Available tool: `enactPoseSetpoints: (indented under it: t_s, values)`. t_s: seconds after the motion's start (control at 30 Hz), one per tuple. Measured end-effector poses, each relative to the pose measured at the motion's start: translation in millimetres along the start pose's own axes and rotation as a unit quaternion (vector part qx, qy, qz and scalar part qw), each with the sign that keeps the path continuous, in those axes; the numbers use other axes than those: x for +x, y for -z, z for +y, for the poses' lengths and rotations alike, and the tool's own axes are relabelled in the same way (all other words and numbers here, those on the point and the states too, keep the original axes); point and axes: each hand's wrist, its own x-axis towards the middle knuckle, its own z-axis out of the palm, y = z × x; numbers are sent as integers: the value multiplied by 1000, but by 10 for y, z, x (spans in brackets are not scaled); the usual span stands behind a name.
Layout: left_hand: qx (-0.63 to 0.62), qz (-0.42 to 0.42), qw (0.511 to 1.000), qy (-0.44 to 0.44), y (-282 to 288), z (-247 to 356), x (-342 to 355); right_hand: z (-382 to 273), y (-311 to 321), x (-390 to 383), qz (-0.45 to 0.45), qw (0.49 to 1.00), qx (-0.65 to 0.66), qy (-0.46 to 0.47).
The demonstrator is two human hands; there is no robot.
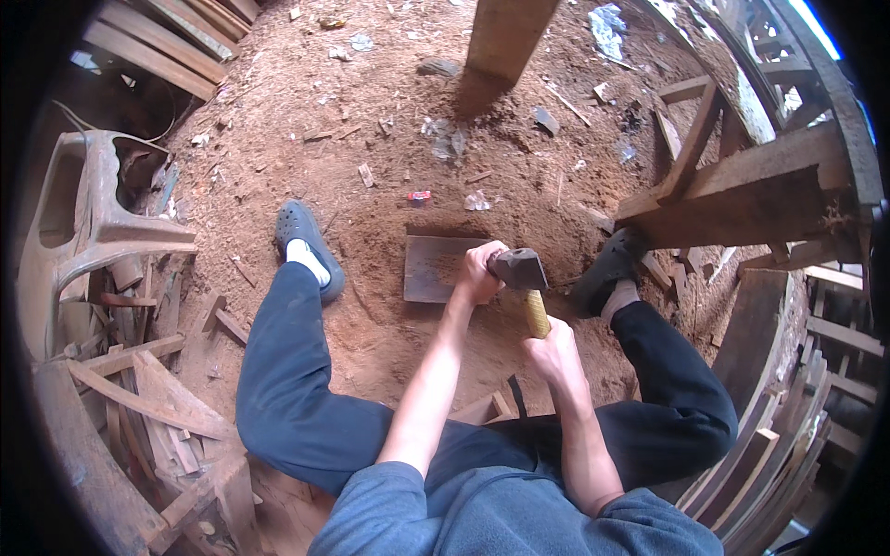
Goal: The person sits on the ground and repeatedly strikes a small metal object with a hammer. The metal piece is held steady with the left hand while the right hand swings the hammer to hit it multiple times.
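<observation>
My right hand (553, 350) is wrapped round the yellow-bound handle of a hammer (521, 269), whose dark, blocky metal head points up and away from me. Against the left end of that head is my left hand (479, 274), its fingers curled closed. What those fingers hold, if anything, is hidden behind the hammer head. Below and to the left of the hands, a flat brown wooden block (432, 270) lies on the sawdust between my feet. The left hand overlaps its right part in the picture, and I cannot tell whether they touch.
Sawdust and wood scraps cover the ground. A wooden post (505, 42) stands ahead, with a small red cylinder (419, 196) nearer. A worn plastic chair (88, 218) and offcuts (139, 389) crowd the left. Timber framing (732, 199) and stacked slats (769, 454) line the right.
</observation>
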Motion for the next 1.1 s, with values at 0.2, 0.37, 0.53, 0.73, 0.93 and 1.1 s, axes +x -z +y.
enactPoseSetpoints:
  t_s: [0.2,0.37,0.53,0.73,0.93,1.1]
  values:
    - [-2,-2,1000,30,-33,37,28,44,59,46,-19,999,30,-12]
    - [-21,22,999,25,10,-97,11,3,46,110,-32,998,29,39]
    - [-36,37,998,-25,70,-238,-39,-49,-11,147,-49,997,-13,63]
    - [-43,57,997,10,138,-178,-100,-71,-91,146,-46,995,-31,79]
    - [6,47,997,-57,152,-198,-90,-79,-100,125,-46,996,-6,73]
    - [-119,0,991,68,139,-289,-106,-58,-81,104,-50,997,9,55]
